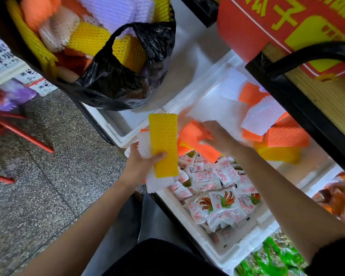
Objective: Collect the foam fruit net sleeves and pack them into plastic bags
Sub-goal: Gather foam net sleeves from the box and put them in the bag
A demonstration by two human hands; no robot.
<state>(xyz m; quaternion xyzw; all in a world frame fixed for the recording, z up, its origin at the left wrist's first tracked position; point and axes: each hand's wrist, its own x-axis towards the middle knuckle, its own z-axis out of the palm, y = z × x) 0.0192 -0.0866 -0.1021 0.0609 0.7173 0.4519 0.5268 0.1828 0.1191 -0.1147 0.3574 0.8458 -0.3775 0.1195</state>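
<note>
My left hand grips a small stack of foam net sleeves, a yellow sleeve on top of white ones. My right hand is blurred and reaches onto an orange sleeve in the white foam box; whether it holds it is unclear. More orange, white and yellow sleeves lie at the box's right end. A black plastic bag stands open at the upper left, holding yellow sleeves.
A dark bin behind the bag is full of mixed sleeves. A nearer foam box holds several white snack packets. A black shelf frame with a red sign overhangs at right. Speckled floor and a red stool lie left.
</note>
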